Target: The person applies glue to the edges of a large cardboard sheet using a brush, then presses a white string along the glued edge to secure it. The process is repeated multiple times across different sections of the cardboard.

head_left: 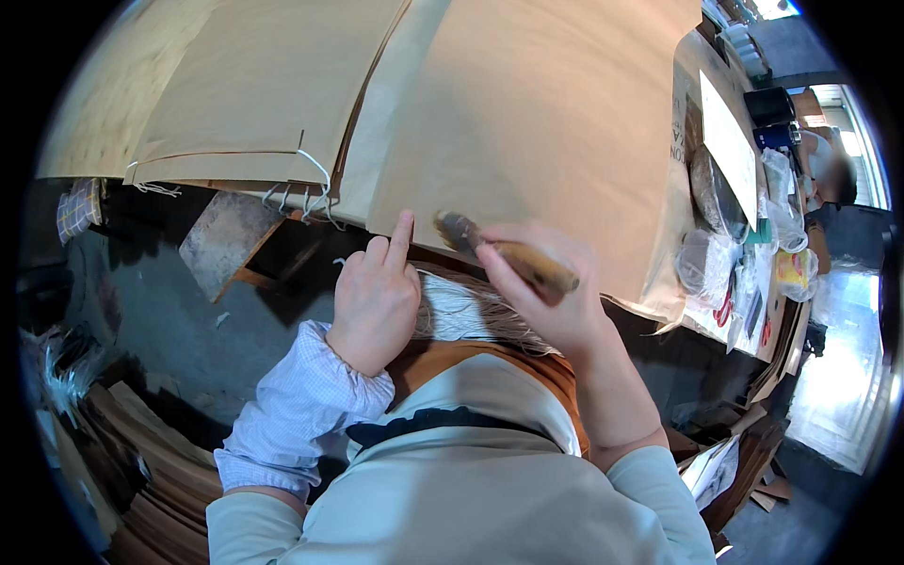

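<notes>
Right hand (551, 292) is wrapped around the wooden handle of a brush (504, 252), thumb on top, with the dark bristle end pointing up-left and resting on the near edge of a big sheet of brown paper (546, 122). Left hand (375, 299) isn't holding anything; most fingers are curled under, but the index finger sticks straight out and presses down on that same paper edge, just left of the brush tip.

The brown paper covers most of the table (118, 89), which is bare light wood on the far left. There's another stack of brown sheets (254, 85) to the left, and white string loops (315, 184) hang off its near edge. Right below the hands sits a bundle of pale strings (461, 315), lying by the person's lap.

Off to the right side of the table there's a clutter of clear plastic bags (716, 254). Down at lower left, a pile of brown paper pieces (151, 480) is on the floor. Another person (829, 179) is partly visible at the far right.
</notes>
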Action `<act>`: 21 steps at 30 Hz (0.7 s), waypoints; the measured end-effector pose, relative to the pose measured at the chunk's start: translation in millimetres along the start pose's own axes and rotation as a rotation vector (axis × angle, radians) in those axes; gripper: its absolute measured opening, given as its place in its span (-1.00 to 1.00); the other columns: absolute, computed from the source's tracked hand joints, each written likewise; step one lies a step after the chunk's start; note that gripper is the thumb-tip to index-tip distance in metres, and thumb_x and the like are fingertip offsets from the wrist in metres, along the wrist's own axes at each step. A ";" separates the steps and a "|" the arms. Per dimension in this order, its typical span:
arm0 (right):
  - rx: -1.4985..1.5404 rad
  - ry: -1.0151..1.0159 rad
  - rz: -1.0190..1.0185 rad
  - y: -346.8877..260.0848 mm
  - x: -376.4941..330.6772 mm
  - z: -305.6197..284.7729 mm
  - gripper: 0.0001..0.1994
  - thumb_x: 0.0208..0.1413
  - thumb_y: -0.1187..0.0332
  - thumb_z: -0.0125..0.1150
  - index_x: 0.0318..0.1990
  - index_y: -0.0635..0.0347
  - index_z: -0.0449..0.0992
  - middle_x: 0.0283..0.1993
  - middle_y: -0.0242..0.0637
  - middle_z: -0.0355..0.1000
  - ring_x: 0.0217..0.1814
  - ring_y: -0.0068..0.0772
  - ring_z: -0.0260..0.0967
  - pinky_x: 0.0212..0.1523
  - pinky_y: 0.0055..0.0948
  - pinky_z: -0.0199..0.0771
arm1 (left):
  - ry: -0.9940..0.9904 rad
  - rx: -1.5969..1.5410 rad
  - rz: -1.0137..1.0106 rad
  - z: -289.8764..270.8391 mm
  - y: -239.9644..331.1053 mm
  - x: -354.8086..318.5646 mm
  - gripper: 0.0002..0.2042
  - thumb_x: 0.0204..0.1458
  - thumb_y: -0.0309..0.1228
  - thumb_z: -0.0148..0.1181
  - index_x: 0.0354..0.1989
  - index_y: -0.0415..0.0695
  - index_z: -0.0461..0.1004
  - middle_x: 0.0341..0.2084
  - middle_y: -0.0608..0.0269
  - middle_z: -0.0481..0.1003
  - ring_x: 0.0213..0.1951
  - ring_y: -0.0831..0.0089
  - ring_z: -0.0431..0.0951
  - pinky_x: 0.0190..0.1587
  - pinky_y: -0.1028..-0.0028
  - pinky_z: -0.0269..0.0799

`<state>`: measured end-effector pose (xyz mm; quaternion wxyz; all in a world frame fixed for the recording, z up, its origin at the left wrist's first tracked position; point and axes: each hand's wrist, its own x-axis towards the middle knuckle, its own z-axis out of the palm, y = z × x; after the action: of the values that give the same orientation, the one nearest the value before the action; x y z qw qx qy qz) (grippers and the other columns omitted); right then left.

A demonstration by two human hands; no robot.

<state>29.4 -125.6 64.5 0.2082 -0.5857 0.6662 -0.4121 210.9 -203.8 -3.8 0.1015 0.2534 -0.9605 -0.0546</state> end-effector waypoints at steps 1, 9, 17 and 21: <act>0.093 0.023 0.125 5.6 -4.7 1.9 -0.91 -0.02 0.46 0.27 -0.34 0.24 0.54 -0.45 -0.18 0.49 -0.45 -0.31 0.47 -0.42 -0.47 0.44 | -0.017 0.001 -0.003 -0.5 0.2 0.0 -0.85 -0.26 -0.50 0.11 -0.56 -0.36 0.51 0.07 -0.17 0.36 -0.31 0.30 0.38 -0.36 0.39 0.33; -0.191 0.297 0.469 59.9 -63.1 -77.4 -0.89 0.01 0.47 0.19 -0.49 0.32 0.51 -0.60 -0.41 0.42 -0.54 -0.70 0.31 -0.51 -0.58 0.30 | -0.028 -0.016 -0.008 0.0 5.6 1.7 -0.92 -0.38 -0.59 0.13 -0.66 -0.35 0.45 0.08 -0.20 0.34 -0.32 0.22 0.40 -0.39 0.36 0.38; -0.689 0.261 0.322 65.4 -59.2 -100.9 -0.85 -0.04 0.38 0.18 -0.51 0.29 0.52 -0.66 -0.17 0.41 -0.67 -0.21 0.38 -0.58 -0.32 0.37 | -0.054 0.043 -0.018 -3.7 14.7 8.8 -0.95 -0.36 -0.65 0.11 -0.70 -0.41 0.41 0.09 -0.25 0.32 -0.36 0.18 0.40 -0.30 0.33 0.41; 0.542 0.723 0.288 70.6 -91.4 -158.6 -0.87 0.07 0.42 0.17 -0.32 0.31 0.57 -0.51 -0.38 0.45 -0.49 -0.53 0.37 -0.47 -0.46 0.38 | -0.015 0.027 0.033 -16.4 18.7 11.5 -0.94 -0.26 -0.64 0.12 -0.66 -0.39 0.41 0.09 -0.24 0.33 -0.13 0.03 0.41 -0.06 0.28 0.37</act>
<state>-113.3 8.0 80.8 0.1631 -0.2312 0.6388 -0.7155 195.9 -194.2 17.0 0.0917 0.2386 -0.9659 -0.0417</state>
